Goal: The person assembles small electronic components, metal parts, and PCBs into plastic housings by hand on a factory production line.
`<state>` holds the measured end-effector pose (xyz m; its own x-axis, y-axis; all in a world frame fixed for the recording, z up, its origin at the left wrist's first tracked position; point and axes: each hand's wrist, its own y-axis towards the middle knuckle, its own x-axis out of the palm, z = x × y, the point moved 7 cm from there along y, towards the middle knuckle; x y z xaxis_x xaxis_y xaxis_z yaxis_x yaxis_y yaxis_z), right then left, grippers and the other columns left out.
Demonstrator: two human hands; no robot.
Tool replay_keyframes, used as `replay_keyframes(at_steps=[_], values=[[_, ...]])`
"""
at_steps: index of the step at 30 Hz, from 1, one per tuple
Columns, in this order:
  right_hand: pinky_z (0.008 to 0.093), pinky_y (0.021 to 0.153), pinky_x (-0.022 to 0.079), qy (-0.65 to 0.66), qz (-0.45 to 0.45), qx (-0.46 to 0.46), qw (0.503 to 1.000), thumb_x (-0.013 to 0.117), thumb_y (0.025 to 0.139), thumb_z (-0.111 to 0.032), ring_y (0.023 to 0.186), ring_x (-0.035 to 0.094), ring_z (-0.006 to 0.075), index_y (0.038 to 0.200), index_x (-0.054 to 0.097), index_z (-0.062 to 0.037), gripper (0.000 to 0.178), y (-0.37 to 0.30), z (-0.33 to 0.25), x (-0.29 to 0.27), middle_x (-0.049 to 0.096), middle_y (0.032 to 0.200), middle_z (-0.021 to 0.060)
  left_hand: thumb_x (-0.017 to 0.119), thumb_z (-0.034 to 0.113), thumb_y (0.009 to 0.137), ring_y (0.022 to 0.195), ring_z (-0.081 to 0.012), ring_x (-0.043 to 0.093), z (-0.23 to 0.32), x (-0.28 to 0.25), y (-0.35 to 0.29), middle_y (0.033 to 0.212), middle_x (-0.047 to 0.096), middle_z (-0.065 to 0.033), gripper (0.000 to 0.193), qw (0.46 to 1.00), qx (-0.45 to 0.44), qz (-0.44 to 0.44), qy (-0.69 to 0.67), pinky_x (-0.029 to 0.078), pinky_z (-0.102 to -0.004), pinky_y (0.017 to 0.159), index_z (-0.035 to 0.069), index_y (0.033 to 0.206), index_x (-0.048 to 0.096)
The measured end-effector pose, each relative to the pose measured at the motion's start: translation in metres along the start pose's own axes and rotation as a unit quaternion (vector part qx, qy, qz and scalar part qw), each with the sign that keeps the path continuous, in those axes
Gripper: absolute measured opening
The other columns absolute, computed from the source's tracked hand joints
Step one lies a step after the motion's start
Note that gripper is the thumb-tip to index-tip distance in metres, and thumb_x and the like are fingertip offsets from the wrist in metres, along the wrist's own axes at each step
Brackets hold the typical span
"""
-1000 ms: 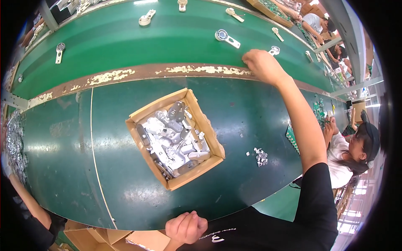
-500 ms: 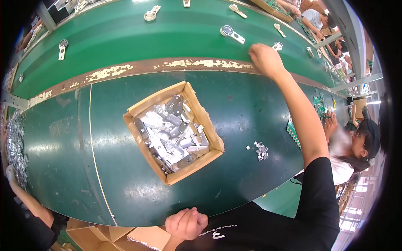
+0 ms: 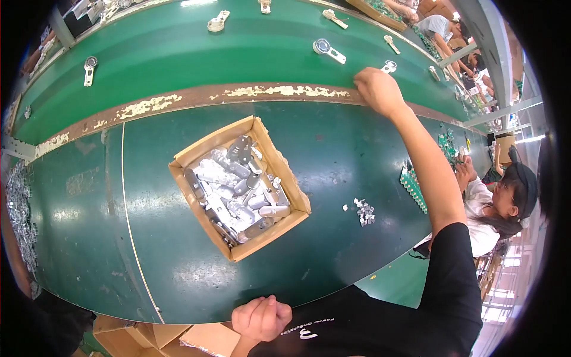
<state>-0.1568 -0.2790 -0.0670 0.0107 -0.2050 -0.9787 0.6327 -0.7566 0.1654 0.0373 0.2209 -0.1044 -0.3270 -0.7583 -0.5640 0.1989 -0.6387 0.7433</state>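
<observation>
My left hand is curled into a fist at the near edge of the dark green table, with nothing seen in it. Stretched far forward, my right hand rests by the brown rail beside the green conveyor belt. Its fingers are bent down, and no held thing shows. Just beyond it on the belt lies a white part with a round head. Between my hands stands an open cardboard box, full of silver and grey elongated casings.
Small metallic pieces lie in a loose pile right of the box. Several white parts with handles, one with a dark round face, are spread along the belt. Green circuit boards lie near a co-worker at right. Shiny pieces cover the left end.
The view has shifted slightly, so the box and small pile appear a little further left. At the lower left, another person's forearm has drawn back. My hands keep nearly the same pose.
</observation>
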Motion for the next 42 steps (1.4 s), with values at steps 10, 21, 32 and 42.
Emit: replay_keyframes(at_steps=[10,21,32,42], values=[[0.0503,0.086,0.057,-0.082,-0.01,0.086,0.993,0.061,0.097,-0.016,0.098,0.07,0.0382,0.097,0.068,-0.0029,0.015,-0.003,0.045,0.016,0.07,0.097,0.0177,0.065,0.006,0.078,0.066,-0.0154,0.064,-0.001,0.0,-0.003,0.075,0.064,0.0022,0.025,1.0,0.004,0.013,0.0,0.043,-0.0284,0.06,0.006,0.103,0.068],[0.049,0.088,0.058,-0.07,-0.047,0.074,0.994,0.061,0.096,-0.015,0.098,0.072,0.0398,0.098,0.075,-0.0013,0.02,-0.017,0.06,0.013,0.074,0.1,0.0198,0.065,0.008,0.081,0.064,-0.0157,0.063,0.0,0.001,-0.004,0.072,0.063,0.0017,0.023,1.0,0.002,0.027,0.001,0.043,-0.029,0.06,0.005,0.104,0.069],[0.0302,0.073,0.06,0.328,0.024,0.271,0.904,0.07,0.099,-0.012,0.08,0.071,0.013,0.108,0.073,0.0006,0.015,-0.039,0.05,-0.009,0.074,0.087,0.0069,0.065,0.008,0.083,0.063,-0.0161,0.062,0.001,0.0,-0.003,0.07,0.061,0.0016,0.023,1.0,0.005,0.026,0.011,0.042,-0.0301,0.059,0.005,0.106,0.068],[0.0301,0.08,0.065,0.6,0.096,0.327,0.724,0.06,0.102,0.002,0.086,0.072,0.0174,0.117,0.069,0.0094,0.019,-0.026,0.053,0.009,0.072,0.103,0.0122,0.067,0.007,0.082,0.068,-0.0166,0.063,0.001,0.0,0.0,0.073,0.06,0.0014,0.03,1.0,-0.006,-0.025,0.011,0.043,-0.0306,0.061,0.006,0.112,0.066]])
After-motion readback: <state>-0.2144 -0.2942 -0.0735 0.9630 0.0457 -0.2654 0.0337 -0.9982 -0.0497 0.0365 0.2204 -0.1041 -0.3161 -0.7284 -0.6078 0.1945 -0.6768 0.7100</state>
